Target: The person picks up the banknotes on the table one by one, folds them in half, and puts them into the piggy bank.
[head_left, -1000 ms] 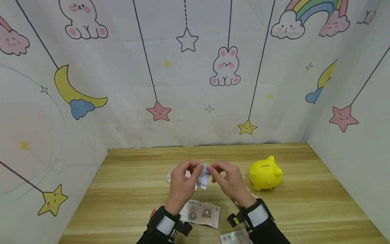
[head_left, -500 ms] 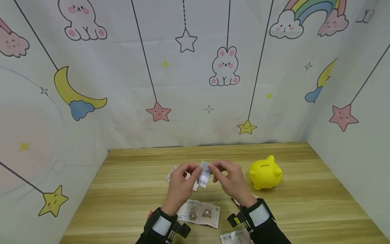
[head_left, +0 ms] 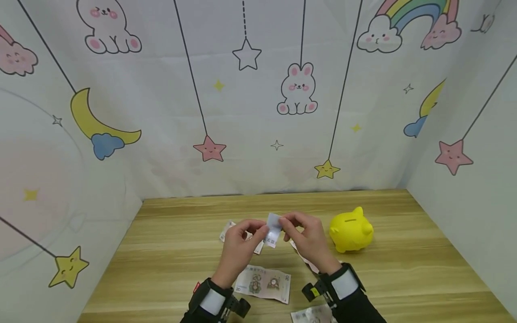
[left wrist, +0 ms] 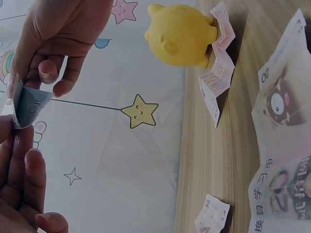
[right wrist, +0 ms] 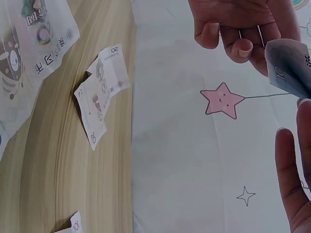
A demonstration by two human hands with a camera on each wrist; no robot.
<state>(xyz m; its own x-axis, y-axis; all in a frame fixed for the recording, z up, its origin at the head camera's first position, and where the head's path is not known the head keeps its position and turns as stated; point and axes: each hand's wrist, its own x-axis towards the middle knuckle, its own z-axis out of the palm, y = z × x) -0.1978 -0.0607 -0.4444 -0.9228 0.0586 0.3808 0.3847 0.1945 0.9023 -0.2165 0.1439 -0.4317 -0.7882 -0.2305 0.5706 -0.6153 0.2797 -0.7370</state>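
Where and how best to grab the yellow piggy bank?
Grip the yellow piggy bank by its rounded flanks, probably from above, with the right hand: it stands upright, slot up and uncovered, while a creased note lies near its feet.

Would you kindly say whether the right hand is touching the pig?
Apart: the head view shows table between the right hand and the pig.
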